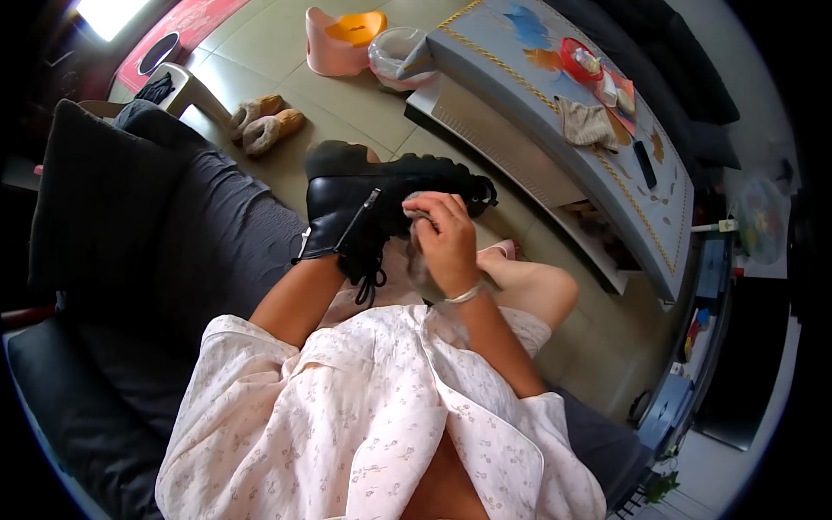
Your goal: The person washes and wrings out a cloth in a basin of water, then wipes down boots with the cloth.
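A black lace-up ankle boot with a side zip and thick sole lies tilted in front of me, its toe to the right. My left forearm runs into the boot's opening, and the left hand is hidden inside. My right hand is closed on a grey-brown cloth beside the front of the boot. Part of the cloth hangs below my fingers, slightly blurred. The boot's black laces dangle over my lap.
A covered table on the right bears a beige cloth, a red basket and a dark phone-like object. Fur-lined slippers, a lined bin and a pink potty stand on the floor. A dark sofa is at left.
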Demonstrator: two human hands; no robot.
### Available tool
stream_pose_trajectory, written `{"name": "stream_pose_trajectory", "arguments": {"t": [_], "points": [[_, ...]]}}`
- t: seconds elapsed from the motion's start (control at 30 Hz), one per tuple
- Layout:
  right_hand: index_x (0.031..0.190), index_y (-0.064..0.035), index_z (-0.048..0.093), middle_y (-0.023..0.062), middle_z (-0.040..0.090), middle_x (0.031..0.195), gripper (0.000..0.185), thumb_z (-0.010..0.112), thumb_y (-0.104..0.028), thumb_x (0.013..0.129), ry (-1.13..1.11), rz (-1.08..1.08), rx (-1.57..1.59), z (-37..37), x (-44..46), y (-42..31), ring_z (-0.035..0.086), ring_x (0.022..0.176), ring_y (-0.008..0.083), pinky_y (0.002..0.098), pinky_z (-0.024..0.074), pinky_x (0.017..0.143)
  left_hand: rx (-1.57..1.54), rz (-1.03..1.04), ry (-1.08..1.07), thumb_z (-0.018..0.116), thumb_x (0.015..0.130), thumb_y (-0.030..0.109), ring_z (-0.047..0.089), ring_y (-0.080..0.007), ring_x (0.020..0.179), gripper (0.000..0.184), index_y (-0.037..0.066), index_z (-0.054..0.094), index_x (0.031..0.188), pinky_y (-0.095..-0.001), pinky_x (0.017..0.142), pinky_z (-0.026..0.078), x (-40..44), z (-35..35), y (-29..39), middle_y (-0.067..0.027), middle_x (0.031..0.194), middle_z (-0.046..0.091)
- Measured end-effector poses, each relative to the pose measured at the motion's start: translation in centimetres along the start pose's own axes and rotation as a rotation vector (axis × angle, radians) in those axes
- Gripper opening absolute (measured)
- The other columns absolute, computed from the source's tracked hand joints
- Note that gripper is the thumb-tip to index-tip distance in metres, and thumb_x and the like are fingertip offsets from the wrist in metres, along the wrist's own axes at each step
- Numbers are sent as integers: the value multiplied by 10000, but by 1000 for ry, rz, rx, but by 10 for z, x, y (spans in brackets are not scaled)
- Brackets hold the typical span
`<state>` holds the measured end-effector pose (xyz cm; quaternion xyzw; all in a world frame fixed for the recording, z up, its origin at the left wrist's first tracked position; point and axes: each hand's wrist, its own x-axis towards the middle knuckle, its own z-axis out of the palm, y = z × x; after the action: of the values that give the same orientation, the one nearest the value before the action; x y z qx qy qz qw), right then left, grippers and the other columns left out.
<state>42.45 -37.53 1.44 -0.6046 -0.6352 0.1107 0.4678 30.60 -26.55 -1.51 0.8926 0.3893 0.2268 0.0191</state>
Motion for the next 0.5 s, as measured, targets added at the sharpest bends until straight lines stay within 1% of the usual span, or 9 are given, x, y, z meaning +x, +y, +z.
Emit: {"name": "stream_pose_trajectory", "arguments": {"t": [0.07,0.13,0.2,0.27,0.33,0.37,0.4,0.47,0.5], "points": [[953,-19,685,71,647,1002,207,583,77,801,-329,347,476,-22,-3,-7,622,941,195,290,505,802,59,-35,22,651,668,335,575,-302,806,227,117,599,707,-429,736,398,-4,-4,-2,-114,747,574],[983,-21,691,66,636,1025,202,595,78,836,-348,236,450,-27,-3,-2,618,959,158,254,507,799,90,-63,18,654,666,338,575,-306,808,232,117,601,709,-431,738,398,-6,-7,-5,-116,748,574],[988,-34,704,79,621,1055,208,613,78,837,-193,58,273,-34,12,0,618,958,178,260,504,833,85,-66,-3,657,664,341,575,-310,810,236,116,602,711,-434,739,397,-4,-6,-5,-117,750,575],[965,-93,727,76,602,1018,233,644,58,809,-35,46,192,-30,26,0,630,881,212,297,507,779,77,-59,-6,658,663,343,575,-312,811,238,116,603,711,-435,740,396,-5,-3,-2,-118,751,575],[972,-111,731,82,614,981,224,657,17,805,-84,174,139,-16,24,7,635,886,231,309,509,776,100,41,144,654,661,350,574,-305,816,239,120,603,706,-426,765,395,-6,11,-2,-110,757,579],[962,-118,724,88,628,946,210,653,-12,796,-98,150,75,-3,17,15,636,881,258,345,513,776,97,43,142,654,661,350,574,-305,816,239,120,603,706,-426,765,395,-6,16,-4,-110,757,579],[932,-118,708,78,645,918,201,639,-13,775,-43,24,-110,9,13,13,633,876,274,382,512,779,-83,60,104,651,656,343,575,-299,801,233,119,606,705,-417,774,397,-5,21,-7,-112,750,576],[890,-117,689,59,650,901,173,629,-12,767,-47,-35,-152,16,3,-1,630,861,257,373,512,759,-345,69,58,647,651,336,582,-288,772,223,122,616,704,-406,766,402,-6,26,-8,-111,737,580],[885,-122,685,51,650,891,169,632,-17,764,-137,-116,-108,20,-6,-7,628,857,252,368,509,747,-280,72,39,648,651,336,588,-282,758,219,125,623,703,-403,749,406,-3,22,-4,-107,730,585]]}}
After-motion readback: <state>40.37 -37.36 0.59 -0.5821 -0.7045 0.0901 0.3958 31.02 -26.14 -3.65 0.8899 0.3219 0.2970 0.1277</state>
